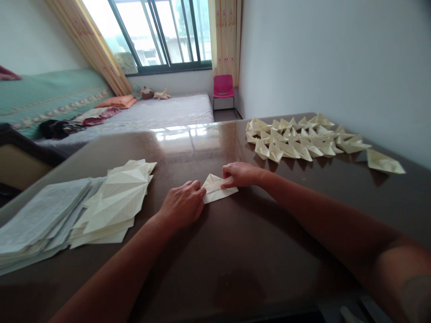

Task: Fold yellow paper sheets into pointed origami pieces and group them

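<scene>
A partly folded sheet of cream paper (215,192) lies on the brown glossy table (208,251), with a pointed top and a wider strip along its near edge. My left hand (185,199) grips its left end, fingers closed together. At its right side my right hand (239,174) pinches the paper between thumb and curled fingers. To the left lies a pile of creased cream sheets (124,188), fanned out unevenly. Rows of folded paper boats (296,137) stand at the table's far right, and one paper boat (385,162) sits apart near the right edge.
A stack of thin greyish sheets (43,215) lies at the table's left, against the creased pile. Beyond the table are a bed (182,107), a pink chair (223,87) and a window. A white wall (336,58) runs along the right side.
</scene>
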Motion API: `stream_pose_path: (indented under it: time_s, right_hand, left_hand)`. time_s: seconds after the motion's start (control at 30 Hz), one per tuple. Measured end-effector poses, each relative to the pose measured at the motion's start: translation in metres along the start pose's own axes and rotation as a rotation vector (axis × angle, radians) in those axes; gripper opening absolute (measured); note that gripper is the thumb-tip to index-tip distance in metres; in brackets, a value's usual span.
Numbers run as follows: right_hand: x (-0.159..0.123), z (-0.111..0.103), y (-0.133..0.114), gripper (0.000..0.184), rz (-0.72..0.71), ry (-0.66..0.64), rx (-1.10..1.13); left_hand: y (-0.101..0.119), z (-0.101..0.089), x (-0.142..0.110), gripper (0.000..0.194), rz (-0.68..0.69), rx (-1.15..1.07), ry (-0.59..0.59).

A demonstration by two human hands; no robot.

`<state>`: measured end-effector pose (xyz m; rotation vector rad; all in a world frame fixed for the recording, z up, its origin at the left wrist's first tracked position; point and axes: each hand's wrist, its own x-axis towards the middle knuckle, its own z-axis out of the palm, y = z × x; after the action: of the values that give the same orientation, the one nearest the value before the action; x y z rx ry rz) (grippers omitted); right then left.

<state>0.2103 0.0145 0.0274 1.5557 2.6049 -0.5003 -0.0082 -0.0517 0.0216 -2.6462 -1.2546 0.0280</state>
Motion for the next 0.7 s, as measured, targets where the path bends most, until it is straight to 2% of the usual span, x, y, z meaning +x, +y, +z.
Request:
stream_pose_path:
  time_s: [0.1,0.23,0.33,0.4,0.5,0.6,0.7]
  right_hand:
    - [-0.001,-0.003,-0.004,0.033,0.032,-0.044,0.057]
    - [-0.003,-0.002,-0.007,0.033,0.051,-0.021,0.06]
    - [-0.002,0.0,-0.004,0.025,-0.049,0.01,0.159]
    - [-0.002,0.001,-0.004,0.022,-0.141,0.105,0.28]
    - [-0.006,-0.002,-0.012,0.023,-0.255,0.304,0.383]
    - [-0.014,-0.007,-0.027,0.024,-0.359,0.432,0.403]
    - [-0.021,-0.008,-0.04,0.024,-0.392,0.505,0.459]
  left_hand:
    - [-0.001,0.003,0.002,0.026,-0.019,0.002,0.026]
    - [-0.003,0.008,0.003,0.025,-0.034,-0.01,0.024]
    - [-0.003,0.011,0.004,0.024,-0.065,-0.029,0.019]
    - [-0.002,0.011,0.005,0.023,-0.11,-0.055,0.05]
    - [0.001,0.007,0.005,0.022,-0.168,-0.096,0.238]
    - [0.001,0.001,0.005,0.037,-0.182,-0.181,0.444]
    - [-0.002,0.0,0.005,0.034,-0.213,-0.353,0.499]
